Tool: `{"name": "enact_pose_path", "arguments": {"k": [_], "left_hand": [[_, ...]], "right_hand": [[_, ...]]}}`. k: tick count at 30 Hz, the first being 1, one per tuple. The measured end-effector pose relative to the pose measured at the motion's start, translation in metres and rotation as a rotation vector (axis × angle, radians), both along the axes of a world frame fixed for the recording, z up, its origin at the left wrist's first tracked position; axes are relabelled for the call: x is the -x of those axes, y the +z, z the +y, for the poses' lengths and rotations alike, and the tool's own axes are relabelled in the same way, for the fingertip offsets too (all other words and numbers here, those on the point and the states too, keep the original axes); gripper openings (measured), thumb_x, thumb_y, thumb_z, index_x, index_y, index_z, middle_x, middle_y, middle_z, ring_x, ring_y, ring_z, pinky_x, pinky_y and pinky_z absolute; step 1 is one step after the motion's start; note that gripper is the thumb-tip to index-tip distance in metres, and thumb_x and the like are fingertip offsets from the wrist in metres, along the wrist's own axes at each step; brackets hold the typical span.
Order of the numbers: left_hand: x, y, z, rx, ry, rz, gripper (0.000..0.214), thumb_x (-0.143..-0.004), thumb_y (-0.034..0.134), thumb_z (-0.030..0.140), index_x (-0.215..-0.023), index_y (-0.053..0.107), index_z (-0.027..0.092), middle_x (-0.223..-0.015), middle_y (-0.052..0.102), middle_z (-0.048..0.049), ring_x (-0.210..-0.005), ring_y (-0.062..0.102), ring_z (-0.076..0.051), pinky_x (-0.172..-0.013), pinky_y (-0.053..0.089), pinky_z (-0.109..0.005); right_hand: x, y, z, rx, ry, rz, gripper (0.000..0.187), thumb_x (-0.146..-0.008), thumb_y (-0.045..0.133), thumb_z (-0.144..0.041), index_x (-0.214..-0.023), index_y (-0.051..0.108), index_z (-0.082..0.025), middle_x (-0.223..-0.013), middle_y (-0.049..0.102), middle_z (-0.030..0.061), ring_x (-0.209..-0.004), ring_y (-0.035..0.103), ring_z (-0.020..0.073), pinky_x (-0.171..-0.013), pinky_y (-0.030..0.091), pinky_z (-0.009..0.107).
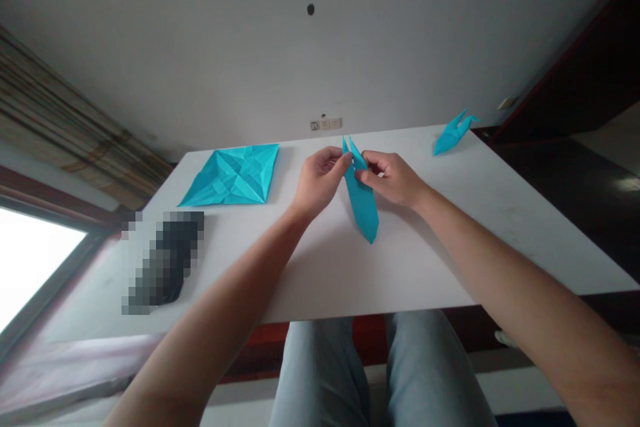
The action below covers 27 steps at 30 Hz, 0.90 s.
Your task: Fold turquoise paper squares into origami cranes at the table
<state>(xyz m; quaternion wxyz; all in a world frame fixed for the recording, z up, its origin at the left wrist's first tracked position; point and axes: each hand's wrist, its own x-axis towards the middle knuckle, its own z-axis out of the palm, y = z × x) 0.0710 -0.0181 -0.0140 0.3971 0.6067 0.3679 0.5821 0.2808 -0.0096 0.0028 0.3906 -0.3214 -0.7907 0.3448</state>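
Left grip [320,180] and right grip [393,178] are both pinched on the folded blue paper [364,210] near its twin tips. It hangs over the worktop [450,247], point toward six o'clock. Uneven pull could tear the narrow flaps — or skew the crease.

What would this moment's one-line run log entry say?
left hand: pinching folded blue paper near top | right hand: pinching same piece | creased blue sheet: flat on table, left | second folded piece: far right
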Motion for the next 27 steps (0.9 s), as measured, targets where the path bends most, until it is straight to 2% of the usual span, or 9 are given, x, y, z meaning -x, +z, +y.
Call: {"name": "enact_pose_path", "arguments": {"k": [3, 6, 12, 18, 22, 25, 27], "left_hand": [[0.0, 0.0, 0.0, -0.012, 0.015, 0.01, 0.039, -0.103, 0.092, 0.056, -0.094, 0.082, 0.02, -0.09, 0.083, -0.0038, -0.082, 0.071, -0.016, -0.075, 0.056, -0.027], [0.0, 0.0, 0.0, -0.027, 0.014, 0.008, 0.04, -0.104, 0.091, 0.057, -0.094, 0.082, 0.02, -0.089, 0.081, -0.0034, -0.083, 0.071, -0.016, -0.079, 0.057, -0.028], [-0.001, -0.002, 0.003, -0.078, -0.029, -0.057, 0.055, -0.101, 0.091, 0.075, -0.095, 0.078, 0.021, -0.089, 0.078, -0.0019, -0.084, 0.071, -0.016, -0.084, 0.061, -0.029], [0.001, -0.001, 0.005, -0.116, 0.036, -0.059, 0.062, -0.099, 0.089, 0.083, -0.098, 0.076, 0.023, -0.087, 0.076, -0.0017, -0.08, 0.067, -0.016, -0.074, 0.057, -0.029], [0.002, 0.0, 0.006, -0.088, 0.048, -0.097, 0.056, -0.102, 0.089, 0.078, -0.118, 0.074, 0.026, -0.096, 0.078, -0.0018, -0.083, 0.073, -0.017, -0.078, 0.06, -0.03], [0.001, -0.001, 0.003, -0.03, 0.013, -0.13, 0.06, -0.101, 0.095, 0.068, -0.139, 0.066, 0.031, -0.101, 0.08, 0.0001, -0.084, 0.078, -0.017, -0.082, 0.065, -0.031], [0.0, -0.002, 0.0, -0.024, -0.037, -0.129, 0.065, -0.098, 0.099, 0.061, -0.144, 0.062, 0.033, -0.105, 0.081, 0.0007, -0.085, 0.08, -0.017, -0.085, 0.067, -0.031]], "right_hand": [[0.001, 0.002, -0.002, -0.049, 0.0, -0.03, 0.029, -0.095, 0.074, -0.039, -0.077, 0.054, -0.026, -0.07, 0.052, -0.0044, -0.067, 0.045, 0.0156, -0.066, 0.035, 0.035], [0.002, 0.003, -0.003, -0.062, 0.004, -0.041, 0.025, -0.094, 0.071, -0.038, -0.078, 0.056, -0.026, -0.069, 0.052, -0.0047, -0.066, 0.045, 0.0153, -0.065, 0.035, 0.035], [0.0, 0.001, -0.002, -0.003, 0.016, -0.027, 0.023, -0.094, 0.072, -0.041, -0.081, 0.061, -0.026, -0.073, 0.054, -0.0028, -0.071, 0.048, 0.0175, -0.065, 0.038, 0.034], [0.0, -0.002, -0.002, 0.085, 0.105, 0.005, 0.028, -0.097, 0.078, -0.046, -0.084, 0.064, -0.025, -0.074, 0.053, -0.0032, -0.07, 0.046, 0.0169, -0.064, 0.036, 0.033], [0.002, -0.004, 0.002, 0.132, 0.107, 0.114, 0.045, -0.101, 0.085, -0.059, -0.084, 0.059, -0.027, -0.074, 0.054, -0.0036, -0.07, 0.047, 0.0165, -0.064, 0.039, 0.032], [0.001, -0.006, 0.009, 0.143, 0.028, 0.241, 0.059, -0.098, 0.089, -0.078, -0.09, 0.058, -0.029, -0.078, 0.063, -0.0028, -0.072, 0.056, 0.0178, -0.063, 0.045, 0.031], [0.0, -0.009, 0.015, 0.167, -0.024, 0.308, 0.064, -0.094, 0.091, -0.085, -0.098, 0.058, -0.03, -0.081, 0.068, -0.0036, -0.071, 0.061, 0.0178, -0.061, 0.048, 0.03]]}}
